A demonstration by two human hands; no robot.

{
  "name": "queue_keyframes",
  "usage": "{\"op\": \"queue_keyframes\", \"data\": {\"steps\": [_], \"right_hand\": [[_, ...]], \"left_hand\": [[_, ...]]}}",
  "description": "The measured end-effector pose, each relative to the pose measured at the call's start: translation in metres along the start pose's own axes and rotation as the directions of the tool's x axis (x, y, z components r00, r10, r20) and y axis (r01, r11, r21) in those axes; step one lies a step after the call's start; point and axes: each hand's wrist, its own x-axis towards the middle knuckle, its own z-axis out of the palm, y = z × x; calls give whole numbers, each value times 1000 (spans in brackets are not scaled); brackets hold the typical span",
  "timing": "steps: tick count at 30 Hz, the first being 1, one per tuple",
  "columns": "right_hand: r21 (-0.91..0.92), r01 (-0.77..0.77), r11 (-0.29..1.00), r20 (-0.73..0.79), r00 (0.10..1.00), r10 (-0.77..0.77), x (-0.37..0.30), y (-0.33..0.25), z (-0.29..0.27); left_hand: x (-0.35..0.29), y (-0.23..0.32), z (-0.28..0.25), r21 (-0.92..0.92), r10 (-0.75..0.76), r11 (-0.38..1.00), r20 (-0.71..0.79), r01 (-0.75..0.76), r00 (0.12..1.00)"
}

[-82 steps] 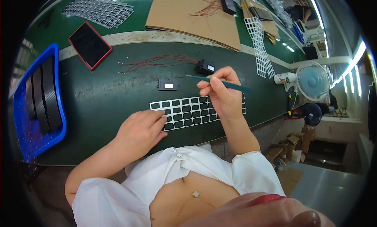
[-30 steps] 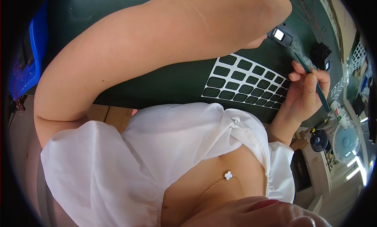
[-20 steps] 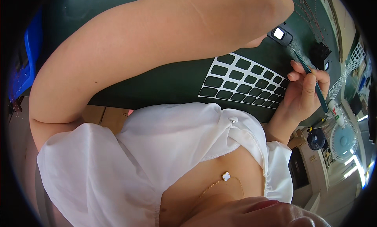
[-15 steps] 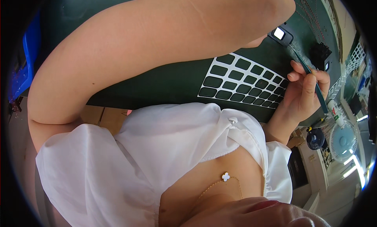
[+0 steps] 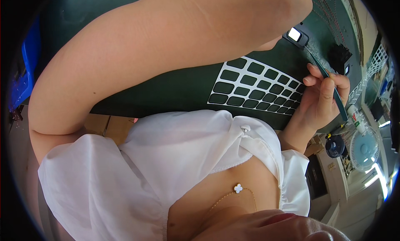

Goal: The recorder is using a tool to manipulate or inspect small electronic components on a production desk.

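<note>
At the right, my right hand is closed around dark teal tweezers in a pen-like grip. The tips point up and left and meet the lower edge of a small black rounded device with a bright white window. My left arm stretches across the table from the left. Its hand is beside the device, a finger close to the device's left edge. Most of the left fingers are hidden behind the hand and wrist, so their grip does not show. Below lies a white grid sheet with rounded cutouts, near my right wrist.
A black part and thin reddish wires lie on the dark green table at the far right. A blue bin stands at the left. Fans and a white tube are off to the right.
Very little differs. The device and my left arm appear slightly further left, and the tweezer tips still touch the device's edge. My right hand keeps its grip.
</note>
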Motion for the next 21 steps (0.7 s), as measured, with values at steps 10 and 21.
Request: {"op": "queue_keyframes", "data": {"steps": [10, 21], "right_hand": [[-9, -22, 1000, -4, 1000, 22, 1, -5, 3], [2, -58, 998, -13, 998, 58, 2, -9, -1]], "left_hand": [[3, -1, -8, -14, 7, 1000, 45, -7, 999], [4, -4, -9, 41, 90, 995, 80, -93, 993]]}}
